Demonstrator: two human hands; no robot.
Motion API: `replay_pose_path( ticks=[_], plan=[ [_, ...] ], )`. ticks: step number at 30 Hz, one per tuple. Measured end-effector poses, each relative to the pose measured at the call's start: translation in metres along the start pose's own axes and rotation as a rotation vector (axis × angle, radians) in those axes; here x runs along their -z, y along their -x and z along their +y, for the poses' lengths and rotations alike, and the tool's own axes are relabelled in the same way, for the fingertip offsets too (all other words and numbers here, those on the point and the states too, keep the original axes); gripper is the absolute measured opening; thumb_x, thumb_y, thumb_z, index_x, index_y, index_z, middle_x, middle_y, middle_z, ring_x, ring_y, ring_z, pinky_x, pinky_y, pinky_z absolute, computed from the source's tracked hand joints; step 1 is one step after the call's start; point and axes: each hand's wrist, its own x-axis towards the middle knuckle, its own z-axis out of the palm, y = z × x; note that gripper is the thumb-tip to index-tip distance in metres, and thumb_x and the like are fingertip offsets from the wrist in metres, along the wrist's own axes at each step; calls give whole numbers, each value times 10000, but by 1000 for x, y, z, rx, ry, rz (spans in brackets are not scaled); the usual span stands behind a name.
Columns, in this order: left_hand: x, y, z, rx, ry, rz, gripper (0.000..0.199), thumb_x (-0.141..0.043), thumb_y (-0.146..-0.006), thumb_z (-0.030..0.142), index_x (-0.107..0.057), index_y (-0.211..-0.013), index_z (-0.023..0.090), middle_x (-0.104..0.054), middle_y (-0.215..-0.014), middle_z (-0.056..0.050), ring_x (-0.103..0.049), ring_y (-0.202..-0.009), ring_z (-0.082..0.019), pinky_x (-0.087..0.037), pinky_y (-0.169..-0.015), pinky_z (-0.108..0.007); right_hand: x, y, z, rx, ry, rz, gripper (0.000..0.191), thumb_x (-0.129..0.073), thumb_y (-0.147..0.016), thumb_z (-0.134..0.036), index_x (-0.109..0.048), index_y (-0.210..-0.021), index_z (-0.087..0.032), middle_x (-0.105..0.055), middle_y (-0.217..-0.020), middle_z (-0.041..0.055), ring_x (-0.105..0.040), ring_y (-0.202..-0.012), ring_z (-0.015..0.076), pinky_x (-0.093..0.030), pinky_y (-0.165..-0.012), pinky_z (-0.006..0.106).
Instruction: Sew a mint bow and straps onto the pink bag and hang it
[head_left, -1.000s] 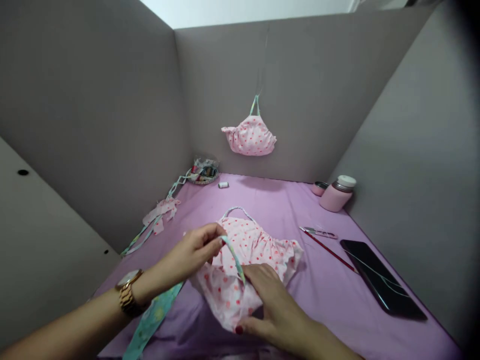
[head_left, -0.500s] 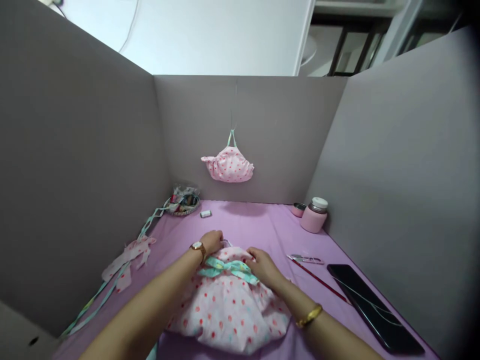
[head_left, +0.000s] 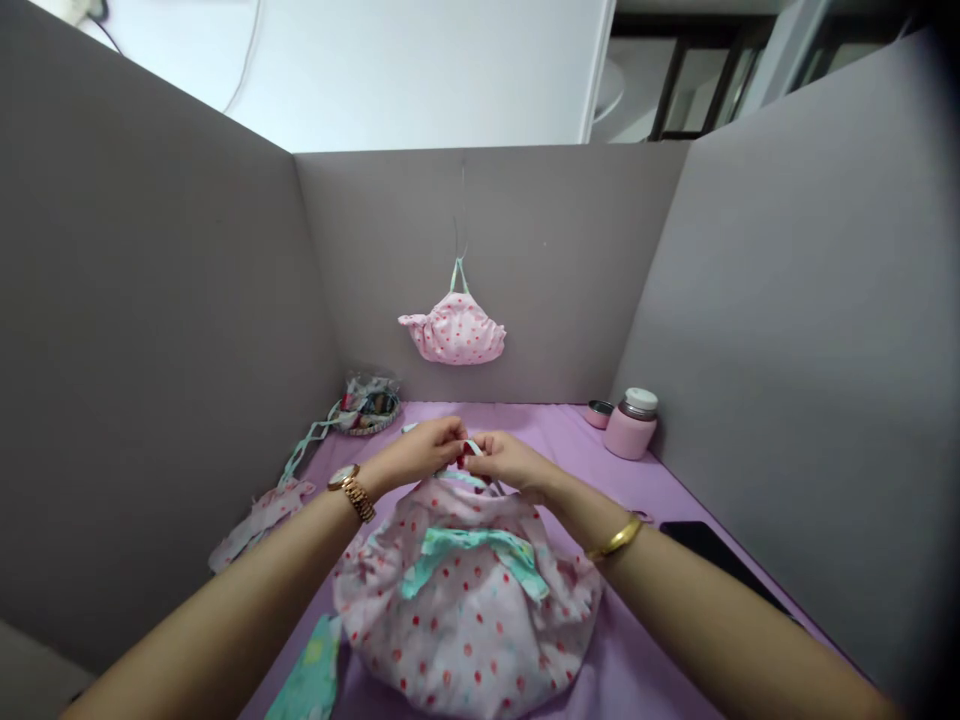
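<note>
A gathered pale pink cloth piece with red dots [head_left: 472, 640] lies before me on the purple cloth, with a mint green bow [head_left: 480, 540] across its upper front. Above its top edge my left hand [head_left: 442, 445] is closed in a pinch on a thin pale strap [head_left: 475, 447]. My right hand [head_left: 510, 463] pinches the same strap close beside it, fingertips almost touching. A small dark red bit shows between the hands; what it is I cannot make out. At the lower left lies a mint green fabric strip [head_left: 307, 680].
A similar pink dotted piece [head_left: 457, 330] hangs by a strap against the grey back panel [head_left: 375, 220]. A basket of odds and ends [head_left: 367, 405] and cloth scraps [head_left: 259, 525] lie left. Right are a pink jar [head_left: 631, 425], a small pink cup [head_left: 598, 414] and a black phone [head_left: 712, 555].
Both hands have moved forward and together, from the sides of the cloth to the strap at its top. The cloth's top is pulled up and the bow now droops open.
</note>
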Motion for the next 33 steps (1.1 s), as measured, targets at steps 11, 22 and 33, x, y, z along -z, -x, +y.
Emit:
replay_pose_path(
  ticks=[11, 22, 33],
  plan=[
    [-22, 77, 19, 111, 128, -226, 113, -457, -766, 285, -499, -793, 183, -384, -511, 92, -315, -394, -64, -256, -381, -171, -1, 24, -13, -112, 202, -160, 280, -495, -803, -386, -601, -817, -127, -619, -682, 50, -578, -568, 127, -414, -487, 216],
    [-46, 134, 52, 106, -35, -439, 144, -540, -731, 141, -631, -765, 248, -497, -645, 57, -429, -603, -96, -318, -538, -188, -20, -8, 45, -121, 486, 406, 412, -599, -669, -143, -519, -1074, -151, -484, -1158, 131, -373, -1165, 274, -338, -882, 349],
    [-1, 55, 33, -149, 45, 106, 182, -453, -834, 262, -594, -769, 168, -538, -625, 27, -453, -532, -96, -357, -496, -198, -4, 11, -37, -68, -5, -151, 362, -540, -741, -499, -566, -743, -139, -623, -717, 41, -559, -639, 112, -413, -608, 230]
  ],
)
